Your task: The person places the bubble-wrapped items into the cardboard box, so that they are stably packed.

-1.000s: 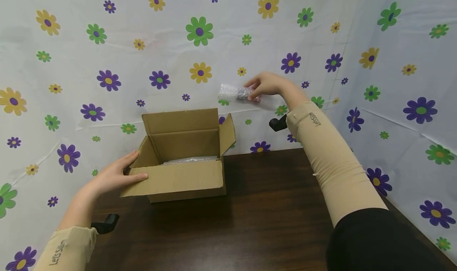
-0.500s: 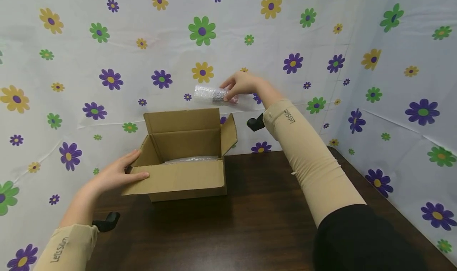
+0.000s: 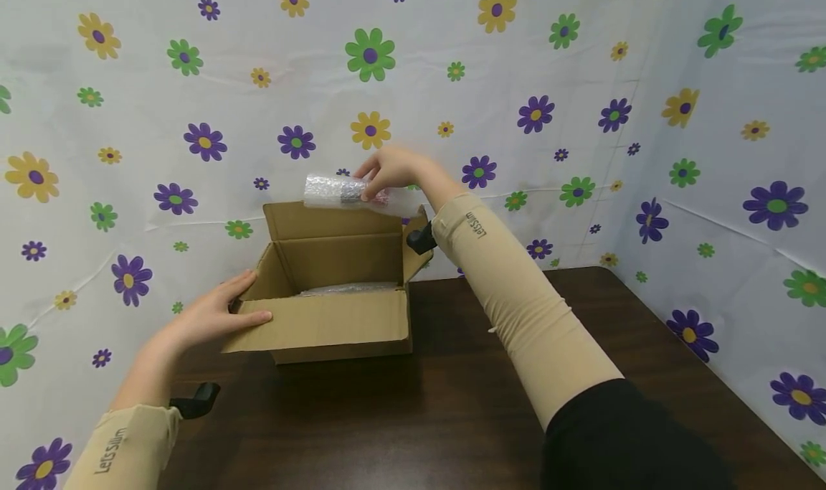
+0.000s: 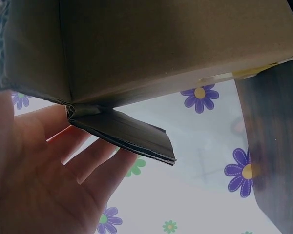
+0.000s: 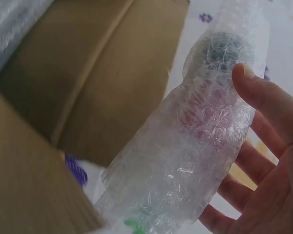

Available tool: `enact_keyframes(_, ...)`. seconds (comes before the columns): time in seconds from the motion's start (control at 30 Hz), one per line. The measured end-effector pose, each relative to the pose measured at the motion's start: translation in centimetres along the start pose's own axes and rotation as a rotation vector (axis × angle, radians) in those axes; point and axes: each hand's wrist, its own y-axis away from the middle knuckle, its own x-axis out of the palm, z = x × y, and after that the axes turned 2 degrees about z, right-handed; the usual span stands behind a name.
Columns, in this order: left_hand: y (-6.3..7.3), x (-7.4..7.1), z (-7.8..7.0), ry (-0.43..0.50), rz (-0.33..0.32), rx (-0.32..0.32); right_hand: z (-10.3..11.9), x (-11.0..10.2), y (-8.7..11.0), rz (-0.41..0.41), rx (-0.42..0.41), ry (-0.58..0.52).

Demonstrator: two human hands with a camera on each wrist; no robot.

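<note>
An open cardboard box (image 3: 323,321) stands on the table with its flaps spread. My left hand (image 3: 206,314) holds its left front corner, thumb on the front flap and fingers along the left side; in the left wrist view those fingers lie behind a folded side flap (image 4: 129,134). Above the box's back flap, my right hand (image 3: 393,168) pinches a bubble-wrapped bundle (image 3: 325,190), held sideways. Through the wrap, the right wrist view shows a dark part and a reddish part; what they belong to I cannot tell. Inside the box lies more bubble wrap (image 3: 348,288).
The dark wooden table (image 3: 503,361) reaches back to a white cloth backdrop (image 3: 426,16) printed with flowers, which also runs along the right side. A right-hand flap (image 3: 416,260) sticks up beside my right wrist. Black mounts (image 3: 196,402) sit on both wrists.
My right hand has carried the wrapped bundle leftward, from right of the box to over its back flap, and slightly lower. My left hand has stayed on the box corner.
</note>
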Motion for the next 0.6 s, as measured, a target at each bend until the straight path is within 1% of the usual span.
enact_keyframes(0.2, -0.1, 0.2, 0.1, -0.018, -0.003, -0.004, 1.0, 3.0, -1.5, 0.046, -0.013, -0.094)
enact_keyframes(0.3, -0.1, 0.2, 0.0, -0.022, -0.005, -0.004, 1.3, 4.2, -2.2, 0.057, -0.019, -0.106)
enact_keyframes(0.4, 0.0, 0.2, -0.1, -0.020, -0.005, -0.010, 1.5, 5.3, -2.7, 0.065, -0.028, -0.089)
enact_keyframes(0.6, 0.1, 0.1, -0.3, -0.018, -0.005, -0.024, 1.0, 7.0, -3.2, 0.082, -0.025, -0.119)
